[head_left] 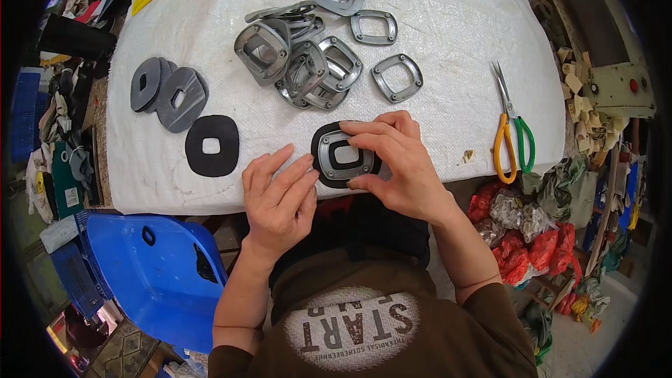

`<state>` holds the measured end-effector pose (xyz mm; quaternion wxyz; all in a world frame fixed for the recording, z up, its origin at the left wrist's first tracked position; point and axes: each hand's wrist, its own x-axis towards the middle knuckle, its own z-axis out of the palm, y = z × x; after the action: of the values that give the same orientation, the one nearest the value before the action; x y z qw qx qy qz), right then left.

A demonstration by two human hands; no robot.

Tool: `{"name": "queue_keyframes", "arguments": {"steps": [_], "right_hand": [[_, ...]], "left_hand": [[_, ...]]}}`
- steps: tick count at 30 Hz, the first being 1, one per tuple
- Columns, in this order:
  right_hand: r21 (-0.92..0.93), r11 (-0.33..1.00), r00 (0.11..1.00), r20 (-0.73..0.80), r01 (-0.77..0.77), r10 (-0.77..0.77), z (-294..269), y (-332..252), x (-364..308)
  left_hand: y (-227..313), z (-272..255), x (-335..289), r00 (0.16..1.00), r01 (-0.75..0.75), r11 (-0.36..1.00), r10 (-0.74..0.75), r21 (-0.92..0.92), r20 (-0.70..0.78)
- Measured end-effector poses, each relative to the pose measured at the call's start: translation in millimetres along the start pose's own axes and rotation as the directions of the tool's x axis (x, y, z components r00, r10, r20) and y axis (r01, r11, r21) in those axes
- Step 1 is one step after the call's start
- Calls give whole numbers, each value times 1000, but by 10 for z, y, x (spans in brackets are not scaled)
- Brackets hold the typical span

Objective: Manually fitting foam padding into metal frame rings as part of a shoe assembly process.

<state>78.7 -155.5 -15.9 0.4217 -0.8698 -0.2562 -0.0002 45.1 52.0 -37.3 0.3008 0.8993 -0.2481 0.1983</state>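
Observation:
My right hand [402, 164] grips a grey metal frame [327, 152] by its right side, thumb at the near edge and fingers on top. The frame is a rounded square with small round corner studs. It lies flat on a black pad [334, 183], whose dark inner part and square hole show through the opening. My left hand [280, 196] rests at the left edge of this pair, its fingers stretched and slightly spread. Left of it lies another black pad [222, 147] with a square hole. Beyond my hands is a heap of grey metal frames [339, 63].
Grey pads [183, 106] are stacked at the left on the white-covered table [434, 0]. Scissors [512, 136] with orange and green handles lie at the right. A blue basin [133, 259] stands below the table's left front edge. Red bags [542, 252] lie at the lower right.

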Motion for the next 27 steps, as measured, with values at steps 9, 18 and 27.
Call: {"name": "queue_keyframes", "arguments": {"steps": [9,18,27], "right_hand": [[-14,1000,1000,15,-4,4,-6,-8,-6],[-58,998,999,40,-34,36,-42,-60,49],[-43,996,995,54,-79,81,-59,-79,58]], "left_hand": [[23,-19,13,1000,6,1000,-5,-9,10],[13,-11,24,1000,8,1000,-8,-10,11],[37,-23,36,1000,10,1000,-10,-13,14]]}}
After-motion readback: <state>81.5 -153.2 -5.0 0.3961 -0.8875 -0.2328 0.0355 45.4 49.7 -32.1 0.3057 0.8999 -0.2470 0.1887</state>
